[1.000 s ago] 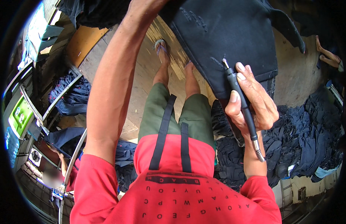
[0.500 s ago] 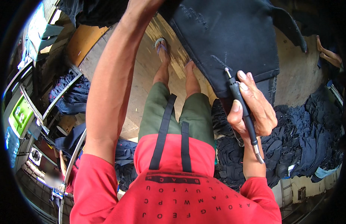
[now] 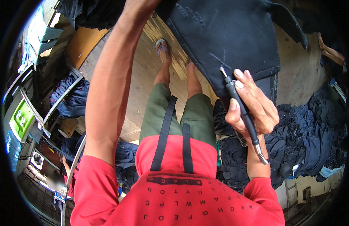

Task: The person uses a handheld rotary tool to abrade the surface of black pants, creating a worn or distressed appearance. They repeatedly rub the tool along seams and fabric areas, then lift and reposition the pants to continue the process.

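Note:
My right hand (image 3: 253, 107) grips a slim black rotary hand tool (image 3: 240, 111) like a pen, its small tip touching the dark denim garment (image 3: 227, 37) that hangs in front of me. Pale scuffed marks show on the denim near the tip. My left arm (image 3: 112, 79) reaches straight up along the garment's upper left; the left hand itself is past the top edge of the picture, so I cannot see it. Below me are my green shorts, red shirt and sandalled feet on a worn wooden floor (image 3: 144, 64).
A heap of dark blue denim pieces (image 3: 302, 139) lies on the right. More folded denim sits on metal racks (image 3: 65, 98) to the left, beside a green machine panel (image 3: 20, 120). Another person's hand (image 3: 330, 52) shows at the far right.
My right hand has moved the tool slightly downward and to the right along the denim; the left arm has stayed raised.

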The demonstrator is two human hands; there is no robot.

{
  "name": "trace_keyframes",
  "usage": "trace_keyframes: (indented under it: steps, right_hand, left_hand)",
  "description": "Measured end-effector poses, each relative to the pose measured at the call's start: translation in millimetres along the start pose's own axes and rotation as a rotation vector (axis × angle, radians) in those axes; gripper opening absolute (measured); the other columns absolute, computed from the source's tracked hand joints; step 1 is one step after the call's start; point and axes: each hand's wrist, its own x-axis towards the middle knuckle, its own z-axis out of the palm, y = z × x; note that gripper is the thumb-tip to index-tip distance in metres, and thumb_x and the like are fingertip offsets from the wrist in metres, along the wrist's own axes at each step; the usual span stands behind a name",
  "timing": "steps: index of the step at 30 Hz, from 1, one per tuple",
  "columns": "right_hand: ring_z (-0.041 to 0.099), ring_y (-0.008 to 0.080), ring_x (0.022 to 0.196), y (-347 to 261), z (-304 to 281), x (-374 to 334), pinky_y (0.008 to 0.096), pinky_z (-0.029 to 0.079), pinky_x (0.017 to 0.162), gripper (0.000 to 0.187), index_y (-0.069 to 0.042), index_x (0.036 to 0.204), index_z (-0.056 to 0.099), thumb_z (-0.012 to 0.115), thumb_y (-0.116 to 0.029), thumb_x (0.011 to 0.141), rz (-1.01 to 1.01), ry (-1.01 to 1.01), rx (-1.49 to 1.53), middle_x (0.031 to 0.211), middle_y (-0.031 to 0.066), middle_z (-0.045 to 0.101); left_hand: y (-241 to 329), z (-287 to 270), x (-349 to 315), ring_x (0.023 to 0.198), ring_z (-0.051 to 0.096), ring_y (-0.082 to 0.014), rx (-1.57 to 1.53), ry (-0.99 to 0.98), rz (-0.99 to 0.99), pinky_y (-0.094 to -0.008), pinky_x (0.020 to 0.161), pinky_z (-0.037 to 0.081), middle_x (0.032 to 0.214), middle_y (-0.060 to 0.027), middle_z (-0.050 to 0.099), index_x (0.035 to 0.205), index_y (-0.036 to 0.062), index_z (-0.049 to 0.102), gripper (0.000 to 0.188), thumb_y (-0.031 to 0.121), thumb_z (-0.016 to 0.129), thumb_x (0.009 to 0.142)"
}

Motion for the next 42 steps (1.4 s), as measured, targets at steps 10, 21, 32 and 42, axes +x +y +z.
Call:
trace_keyframes:
  steps: [10,21,32,42]
  right_hand:
    - [0.082,0.0398,0.104,1.4,-8.4,-7.0,0.0522,0.065,0.100,0.029,0.007,0.106,0.080,0.075,0.001,0.079,0.005,-0.049,0.020,0.100,0.0232,0.081]
    - [0.076,0.0313,0.115,21.9,-33.5,-31.8,0.0424,0.055,0.109,0.041,0.008,0.137,0.066,0.059,-0.021,0.109,0.356,0.402,0.162,0.126,0.0243,0.076]
    - [0.080,0.0397,0.109,10.8,-44.0,-38.2,0.0468,0.064,0.102,0.032,0.008,0.119,0.074,0.070,0.000,0.089,0.156,0.218,0.081,0.113,0.0266,0.080]
    - [0.082,0.0392,0.103,-3.0,-24.8,-57.3,0.0501,0.067,0.099,0.029,0.006,0.108,0.079,0.075,0.000,0.080,-0.007,0.066,0.079,0.104,0.0251,0.081]
  left_hand:
    - [2.6,-1.1,0.9,0.096,0.065,-0.0193,0.002,-0.011,-0.003,-0.0354,0.089,0.051,0.092,-0.0042,0.070,0.082,0.0064,0.085,0.031,0.030,0.102,0.073]
    - [42.3,-23.4,-19.8,0.131,0.059,-0.0295,0.222,0.181,-0.207,-0.0429,0.115,0.044,0.139,-0.0169,0.063,0.143,0.0053,0.062,0.063,0.035,0.087,0.094]
    - [183.8,4.7,-213.9,0.099,0.073,-0.0128,-0.805,-0.015,-1.042,-0.0261,0.087,0.060,0.110,-0.0097,0.075,0.116,-0.0033,0.067,0.031,0.006,0.088,0.095]
    - [148.5,11.8,-239.1,0.070,0.062,-0.0034,-0.892,0.033,-1.113,-0.0223,0.064,0.046,0.078,0.0017,0.073,0.083,0.0052,0.073,0.022,0.000,0.094,0.084]
